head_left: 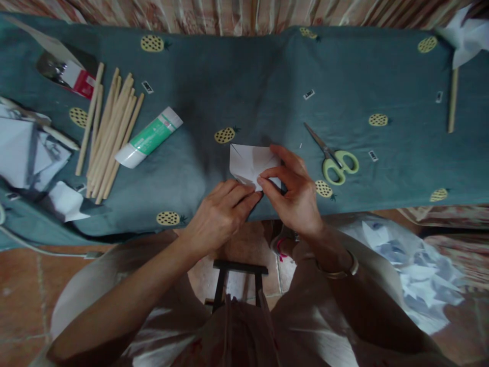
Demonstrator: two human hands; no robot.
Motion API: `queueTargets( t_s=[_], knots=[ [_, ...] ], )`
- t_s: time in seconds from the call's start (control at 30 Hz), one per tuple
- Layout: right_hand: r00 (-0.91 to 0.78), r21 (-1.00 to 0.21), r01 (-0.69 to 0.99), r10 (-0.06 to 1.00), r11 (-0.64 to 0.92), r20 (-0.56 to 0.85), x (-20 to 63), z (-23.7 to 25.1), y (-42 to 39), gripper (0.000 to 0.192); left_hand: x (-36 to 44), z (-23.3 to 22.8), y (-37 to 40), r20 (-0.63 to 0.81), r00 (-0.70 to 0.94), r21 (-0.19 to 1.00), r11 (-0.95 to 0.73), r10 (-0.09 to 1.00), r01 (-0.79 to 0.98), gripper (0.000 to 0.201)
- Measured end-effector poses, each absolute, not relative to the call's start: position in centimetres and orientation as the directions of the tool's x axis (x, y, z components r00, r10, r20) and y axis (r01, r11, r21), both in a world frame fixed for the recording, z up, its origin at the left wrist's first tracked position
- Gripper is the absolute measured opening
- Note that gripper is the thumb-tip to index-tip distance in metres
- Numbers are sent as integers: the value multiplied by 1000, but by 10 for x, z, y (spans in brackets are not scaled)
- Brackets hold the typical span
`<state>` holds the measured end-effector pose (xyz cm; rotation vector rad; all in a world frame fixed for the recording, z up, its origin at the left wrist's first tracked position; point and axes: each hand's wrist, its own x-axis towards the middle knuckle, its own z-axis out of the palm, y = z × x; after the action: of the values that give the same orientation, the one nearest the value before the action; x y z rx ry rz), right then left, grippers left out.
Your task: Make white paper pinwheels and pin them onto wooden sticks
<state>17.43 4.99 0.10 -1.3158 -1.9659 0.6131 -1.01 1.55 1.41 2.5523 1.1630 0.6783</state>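
A small square of white paper (244,159) lies near the front edge of the table, with a dark line at its upper left corner. My left hand (225,206) presses its fingers together on the paper's lower edge. From the right, my right hand (292,188) pinches part of the paper between thumb and index finger, and its other fingers rest over the right side. Both hands hide the lower and right parts of the sheet. To the right lie scissors (332,158) with light green handles, slightly spread. A green and white glue tube (150,137) lies to the left.
Several wooden sticks (114,137) lie left of the tube, beside an opened box (82,81) and white paper pieces (17,153). A paper pinwheel (466,41) on a stick is at the far right. A plastic bag (416,275) of folded papers stands below the table, right.
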Motion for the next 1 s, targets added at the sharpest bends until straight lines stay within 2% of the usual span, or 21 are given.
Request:
queueTargets(
  t_s=[0.33,0.67,1.0],
  knots=[
    [-227,-728,587,935,354,272,172,-1,50,6,-9,10,15,355,546,420,-651,759,632,20],
    [-237,-753,571,944,326,230,173,0,50,11,-8,11,14,351,552,429,-654,756,622,20],
    [-248,-697,616,930,367,270,173,2,49,9,-8,11,14,356,560,424,-663,748,616,18]
  ],
)
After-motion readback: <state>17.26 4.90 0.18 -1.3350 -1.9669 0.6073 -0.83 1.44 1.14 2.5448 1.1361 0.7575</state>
